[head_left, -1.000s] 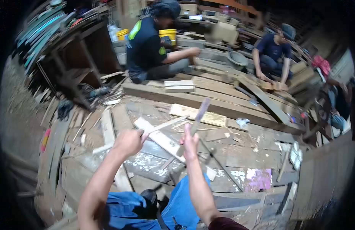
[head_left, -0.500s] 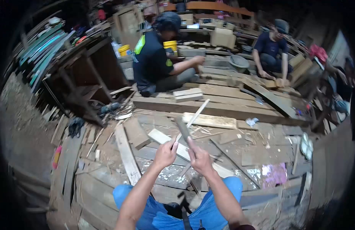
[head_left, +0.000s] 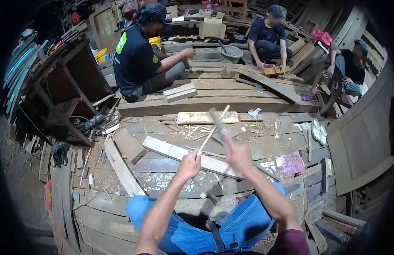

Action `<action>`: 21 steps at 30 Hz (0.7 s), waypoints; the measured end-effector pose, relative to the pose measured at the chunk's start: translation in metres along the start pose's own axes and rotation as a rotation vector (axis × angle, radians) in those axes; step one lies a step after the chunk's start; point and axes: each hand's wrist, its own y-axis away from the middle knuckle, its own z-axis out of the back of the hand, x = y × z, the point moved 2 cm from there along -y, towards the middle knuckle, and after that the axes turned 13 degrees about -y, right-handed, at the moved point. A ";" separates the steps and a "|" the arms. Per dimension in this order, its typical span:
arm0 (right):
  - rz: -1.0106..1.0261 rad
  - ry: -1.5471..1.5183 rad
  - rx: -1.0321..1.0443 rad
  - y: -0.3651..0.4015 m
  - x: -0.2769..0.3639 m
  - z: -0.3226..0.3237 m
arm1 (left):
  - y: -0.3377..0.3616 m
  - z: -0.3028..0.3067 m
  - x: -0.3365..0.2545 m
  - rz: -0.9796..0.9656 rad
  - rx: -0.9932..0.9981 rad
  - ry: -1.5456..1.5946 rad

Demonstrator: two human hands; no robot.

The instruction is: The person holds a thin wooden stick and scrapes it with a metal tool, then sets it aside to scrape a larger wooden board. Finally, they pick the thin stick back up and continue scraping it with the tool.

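A thin pale wooden stick [head_left: 214, 129] slants up and away from my left hand [head_left: 190, 164], whose fingers are wrapped round its lower part. My right hand [head_left: 238, 156] is closed round the handle end of a flat, broad blade-like tool [head_left: 216, 120], blurred by motion. The tool's far end crosses or lies beside the upper part of the stick; whether they touch I cannot tell. Below both hands a long pale board [head_left: 175, 151] lies slantwise on the plank floor, and a carved light wood piece [head_left: 207, 117] rests beyond the tool's tip.
A person [head_left: 141, 55] sits at the back left, another [head_left: 269, 42] crouches at the back right, and a third [head_left: 352, 68] sits at the far right. A thick beam [head_left: 163, 109] crosses the floor. White slippers [head_left: 319, 131] and a pink sheet [head_left: 289, 165] lie at right.
My view has turned right, bringing the far-right person more into sight. My right hand and the tool have moved away from my left hand, which still holds the stick.
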 end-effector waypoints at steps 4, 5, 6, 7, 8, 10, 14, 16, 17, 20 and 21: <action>-0.046 0.212 0.175 -0.004 0.009 -0.005 | 0.004 0.003 0.006 0.039 -0.011 0.010; -0.015 0.226 0.197 -0.002 0.006 -0.008 | 0.007 0.001 0.008 0.051 0.006 0.002; 0.014 0.232 0.216 0.002 0.006 -0.014 | 0.010 0.007 0.001 0.062 0.027 -0.013; 0.046 0.243 0.228 0.002 0.008 -0.019 | 0.011 0.010 -0.001 0.066 0.043 -0.027; 0.014 0.233 0.207 -0.001 0.007 -0.018 | 0.010 0.005 0.010 0.094 0.043 -0.036; -0.048 0.218 0.176 -0.016 0.022 -0.004 | 0.015 0.014 0.004 0.127 0.080 -0.013; 0.102 0.173 0.239 0.005 0.026 -0.034 | 0.023 0.017 0.020 0.075 -0.026 -0.021; 0.074 0.247 0.338 -0.004 0.020 -0.032 | 0.028 0.024 0.014 0.098 0.000 -0.008; 0.111 0.157 0.275 -0.009 0.013 -0.033 | 0.029 0.026 0.012 0.140 0.036 -0.010; 0.135 0.206 0.329 0.007 0.038 -0.038 | 0.028 0.018 0.028 0.135 -0.022 -0.063; 0.057 0.184 0.304 -0.003 0.031 -0.031 | 0.030 0.020 0.024 0.158 0.006 -0.069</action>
